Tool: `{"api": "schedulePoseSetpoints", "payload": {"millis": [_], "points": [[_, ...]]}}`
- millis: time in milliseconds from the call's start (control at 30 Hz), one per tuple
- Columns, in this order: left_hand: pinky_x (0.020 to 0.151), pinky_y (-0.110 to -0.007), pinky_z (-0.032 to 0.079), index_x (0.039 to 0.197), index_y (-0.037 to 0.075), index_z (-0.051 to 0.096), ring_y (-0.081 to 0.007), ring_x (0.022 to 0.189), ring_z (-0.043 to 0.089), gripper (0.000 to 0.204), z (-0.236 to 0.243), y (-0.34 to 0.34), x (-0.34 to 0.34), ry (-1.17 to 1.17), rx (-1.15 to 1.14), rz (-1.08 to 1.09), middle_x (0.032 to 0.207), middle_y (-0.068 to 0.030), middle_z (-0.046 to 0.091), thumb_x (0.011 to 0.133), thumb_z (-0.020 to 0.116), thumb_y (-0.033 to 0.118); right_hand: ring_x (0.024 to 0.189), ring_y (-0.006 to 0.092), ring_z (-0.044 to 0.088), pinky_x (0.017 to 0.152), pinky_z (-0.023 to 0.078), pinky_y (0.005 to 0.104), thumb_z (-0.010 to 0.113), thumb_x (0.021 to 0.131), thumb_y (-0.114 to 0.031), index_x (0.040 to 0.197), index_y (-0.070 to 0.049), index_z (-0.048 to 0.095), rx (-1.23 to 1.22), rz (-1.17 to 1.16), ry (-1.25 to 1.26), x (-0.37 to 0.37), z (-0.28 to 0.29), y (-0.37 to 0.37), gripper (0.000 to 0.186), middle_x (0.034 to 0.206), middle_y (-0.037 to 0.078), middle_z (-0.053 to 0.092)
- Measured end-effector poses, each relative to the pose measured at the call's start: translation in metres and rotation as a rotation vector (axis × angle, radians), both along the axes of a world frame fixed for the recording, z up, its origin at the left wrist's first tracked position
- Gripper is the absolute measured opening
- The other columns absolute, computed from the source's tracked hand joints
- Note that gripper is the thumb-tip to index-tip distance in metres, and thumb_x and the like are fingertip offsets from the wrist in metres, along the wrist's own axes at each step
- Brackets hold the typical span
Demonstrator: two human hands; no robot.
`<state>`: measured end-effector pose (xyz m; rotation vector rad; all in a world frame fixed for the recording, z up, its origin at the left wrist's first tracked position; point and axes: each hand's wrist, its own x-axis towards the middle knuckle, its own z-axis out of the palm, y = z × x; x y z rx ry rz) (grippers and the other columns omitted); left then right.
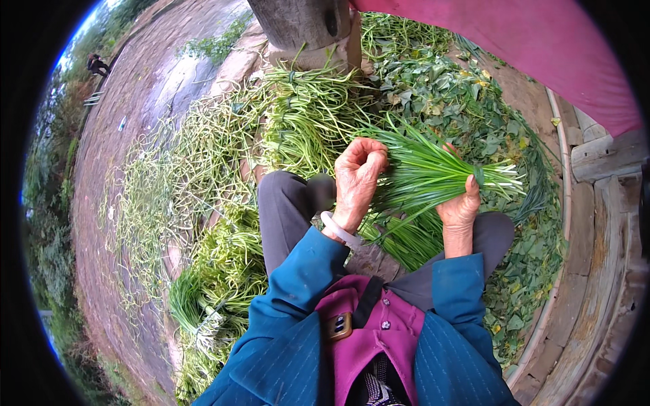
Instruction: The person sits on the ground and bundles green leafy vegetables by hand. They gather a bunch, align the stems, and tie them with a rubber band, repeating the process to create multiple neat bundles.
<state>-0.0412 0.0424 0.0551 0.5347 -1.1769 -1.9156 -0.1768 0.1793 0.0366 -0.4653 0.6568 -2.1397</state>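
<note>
A bunch of long green chives (426,172) with white root ends lies across my right hand (460,206), whose fingers wrap round it close to a green tie (479,176). The white ends point right and the leaves fan out to the left. At the leaf tips is my left hand (360,169), fingers curled in a pinch; what is between them, if anything, is hidden. A pale bangle (340,230) circles my left wrist. More loose chives (411,242) lie below the bunch, between my knees.
Bundled pale green stems (305,125) stand ahead, beneath a wooden post (298,24). Loose stems (210,145) spread leftward. A chive bunch (186,294) lies at lower left. Cut leaves (447,95) cover the ground right. Pink cloth (521,40) hangs overhead; timber (609,159) borders the right.
</note>
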Motion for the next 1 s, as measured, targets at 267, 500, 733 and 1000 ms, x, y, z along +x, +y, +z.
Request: {"api": "schedulePoseSetpoints", "payload": {"millis": [267,500,733,1000], "points": [[0.073,-0.025,0.046,0.120,0.004,0.055,-0.0121,0.080,0.053,0.046,0.003,-0.088,0.038,-0.373,-0.469,0.421,0.096,-0.0052,0.059,0.075,0.067,-0.001,0.117,0.0297,0.050,0.101,0.039,0.0450,0.067,0.079,-0.043,0.137,0.003,0.034,-0.056,-0.089,-0.015,-0.011,-0.003,0.009,0.081,0.130,0.017,0.050],[0.080,-0.039,0.048,0.101,0.010,0.066,-0.0295,0.095,0.060,0.027,0.023,-0.140,0.035,-1.449,-0.913,0.117,0.094,-0.0081,0.067,0.078,0.067,0.025,0.120,0.0333,0.047,0.100,0.038,0.0521,0.058,0.086,-0.043,0.137,-0.001,0.036,-0.208,-0.100,-0.213,-0.029,-0.011,0.022,0.070,0.133,0.018,0.047],[0.065,-0.028,0.048,0.100,0.002,0.064,-0.0161,0.075,0.063,0.036,-0.002,-0.115,0.029,-0.649,-0.733,0.166,0.083,-0.0100,0.067,0.083,0.068,0.034,0.114,0.0343,0.051,0.094,0.043,0.0552,0.059,0.087,-0.043,0.132,-0.001,0.044,-0.227,-0.189,-0.324,-0.035,-0.010,0.026,0.064,0.127,0.019,0.052],[0.063,-0.021,0.045,0.096,-0.002,0.065,-0.0060,0.067,0.054,0.018,-0.052,-0.047,0.042,-0.366,-0.107,-0.139,0.075,-0.0001,0.062,0.087,0.061,0.013,0.111,0.0352,0.053,0.093,0.043,0.0577,0.061,0.086,-0.042,0.125,0.001,0.049,-0.219,-0.269,-0.403,-0.043,-0.011,0.033,0.060,0.124,0.019,0.054]]}}
